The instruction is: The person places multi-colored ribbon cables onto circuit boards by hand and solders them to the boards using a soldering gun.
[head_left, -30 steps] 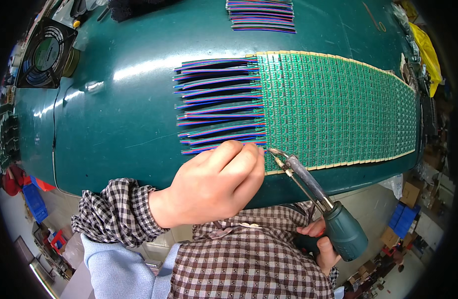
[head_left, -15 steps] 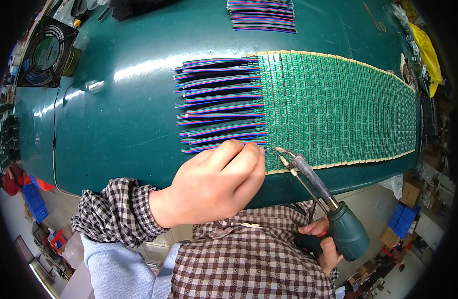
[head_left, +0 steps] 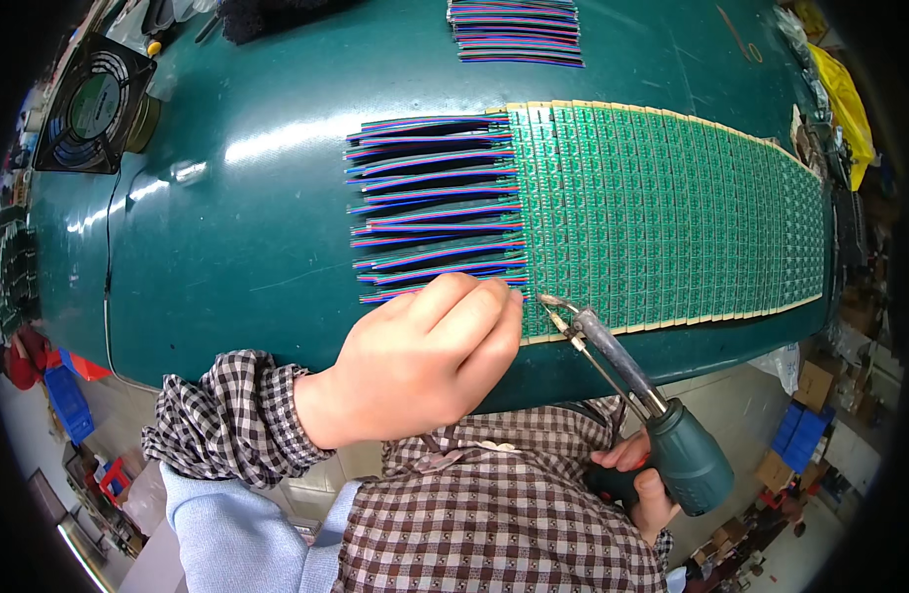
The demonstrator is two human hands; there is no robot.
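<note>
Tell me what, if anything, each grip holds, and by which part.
The right grip holds the green soldering gun by its handle. The left grip seems to pinch a wire strip near its right end; the fingers hide the contact.

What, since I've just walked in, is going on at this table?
A person's right hand grips a green soldering gun, its tip near the left edge of the green circuit boards; contact is unclear. The left hand has its fingertips at the nearest of the coloured wires lined along that edge, its exact grip hidden.
</note>
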